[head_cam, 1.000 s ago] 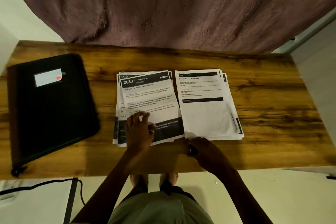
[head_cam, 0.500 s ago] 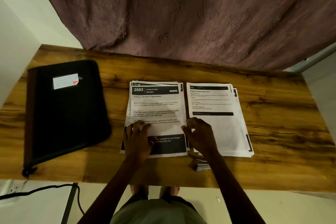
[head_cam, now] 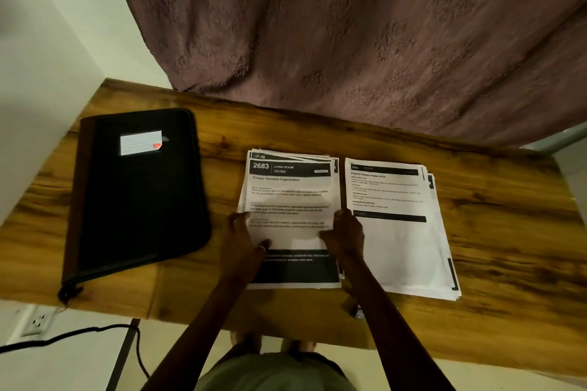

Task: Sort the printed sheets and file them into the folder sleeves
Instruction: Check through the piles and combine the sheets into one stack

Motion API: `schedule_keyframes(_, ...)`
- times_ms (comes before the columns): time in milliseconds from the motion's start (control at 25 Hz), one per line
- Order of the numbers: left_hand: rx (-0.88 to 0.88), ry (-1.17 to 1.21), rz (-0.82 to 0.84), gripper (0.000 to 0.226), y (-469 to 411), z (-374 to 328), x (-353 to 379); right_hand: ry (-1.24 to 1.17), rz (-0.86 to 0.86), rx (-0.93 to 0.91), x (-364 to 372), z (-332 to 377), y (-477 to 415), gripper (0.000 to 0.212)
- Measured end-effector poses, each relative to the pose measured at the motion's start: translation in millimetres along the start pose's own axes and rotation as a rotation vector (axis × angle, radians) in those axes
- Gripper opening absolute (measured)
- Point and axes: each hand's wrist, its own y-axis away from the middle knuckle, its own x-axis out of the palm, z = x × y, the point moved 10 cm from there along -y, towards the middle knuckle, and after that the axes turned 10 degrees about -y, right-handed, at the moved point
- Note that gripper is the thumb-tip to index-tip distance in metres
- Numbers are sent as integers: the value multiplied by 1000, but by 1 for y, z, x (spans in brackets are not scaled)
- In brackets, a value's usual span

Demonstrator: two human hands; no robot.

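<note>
2683 sheet stack (head_cam: 290,194) runs lengthwise away from the body on my feed, left hand (head_cam: 243,244) and right hand (head_cam: 346,235) pinching its side edges, folder (head_cam: 136,200) off toward the left hand.

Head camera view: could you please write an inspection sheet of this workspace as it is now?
Surface: brown wooden table.
Job's things: closed black zipped folder, left; left stack of printed sheets, top headed "2683 LIVING ROOM"; right stack of white printed sheets beside it.
Clutter: small object at near edge, partly hidden.
Hands: left hand and right hand grip the left stack's side edges.
Cables: black cable on floor, lower left.
Surroundings: mauve patterned curtain; pale wall.
</note>
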Motion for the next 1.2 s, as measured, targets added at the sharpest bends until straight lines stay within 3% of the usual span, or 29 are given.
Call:
schedule_keyframes(120, -2, 265, -18, 61, -13, -4, -8, -62, 9, 25, -6, -8, -2, 27)
schedule_keyframes(240, -110, 421, 101, 54, -20, -9, -3, -120, -20, 14, -14, -10, 2, 22)
schedule_keyframes(440, -51, 215, 192, 35, -28, -6, 9, -182, -160, -80, -38, -5, 13, 17)
schedule_keyframes(600, -83, -137, -98, 44, -32, 11, -20, -433, -178, -55, -48, -18, 10, 24)
schedule_keyframes(800, -130, -77, -57, 48, -39, 17, -23, -770, -108, 74, -34, -47, 3, 28)
schedule_keyframes(960, -193, 83, -66, 43, -37, 18, -27, -676, -37, 108, -10, -48, 3, 20)
schedule_keyframes(1200, -235, 35, -43, 25, -34, 19, -28, -412, -13, 96, 8, -38, 3, 21)
